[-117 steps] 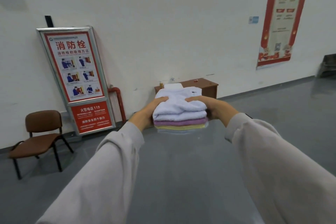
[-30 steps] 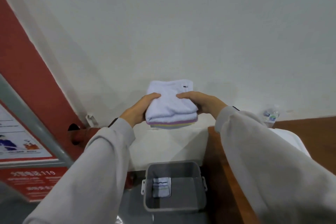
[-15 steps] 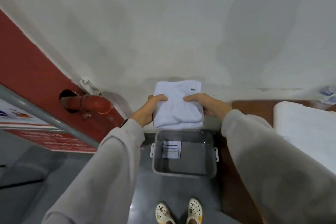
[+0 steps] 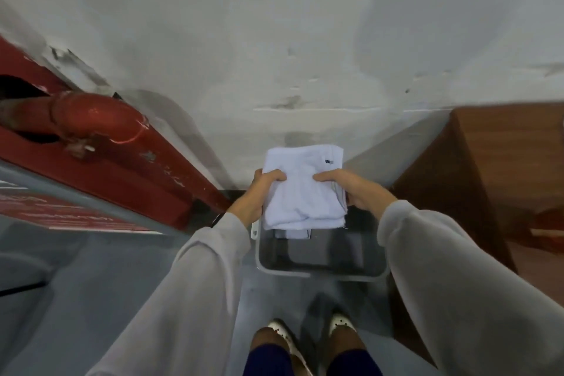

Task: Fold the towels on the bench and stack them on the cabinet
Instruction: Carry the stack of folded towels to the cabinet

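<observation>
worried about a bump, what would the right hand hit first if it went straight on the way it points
Probably the white wall, past the towels that the right hand grips; depth is unclear.

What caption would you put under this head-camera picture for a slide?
The left hand and right hand grip a folded towel stack above a grey bin on the floor, beside a brown cabinet.

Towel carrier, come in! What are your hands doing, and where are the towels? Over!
Left hand, right hand: both gripping the towel stack. Stack in the air above the grey bin; cabinet to the right. No obstacle seen.
</observation>
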